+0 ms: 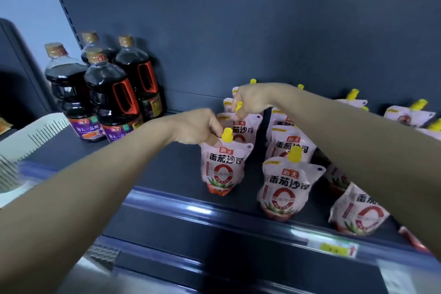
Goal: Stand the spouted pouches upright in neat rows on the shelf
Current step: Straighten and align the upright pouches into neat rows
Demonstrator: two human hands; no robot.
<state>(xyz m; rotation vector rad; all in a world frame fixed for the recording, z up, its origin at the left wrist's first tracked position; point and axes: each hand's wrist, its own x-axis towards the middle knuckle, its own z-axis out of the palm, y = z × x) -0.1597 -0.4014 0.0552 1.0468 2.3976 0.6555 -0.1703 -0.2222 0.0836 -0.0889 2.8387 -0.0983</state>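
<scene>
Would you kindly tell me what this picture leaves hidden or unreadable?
Head view:
Pouches behind the right forearm: mostly hidden, count unclear.
Shelf price tag: blurred, unreadable.
Far-right pouches: blurred, one cut by the frame edge.
Second pouch in the right hand: lower label hidden by the front pouch the left hand holds.

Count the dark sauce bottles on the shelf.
4, at the shelf's left end: front-left bottle, front-right bottle, back-left bottle, back-right bottle. More could be hidden behind them.
</scene>
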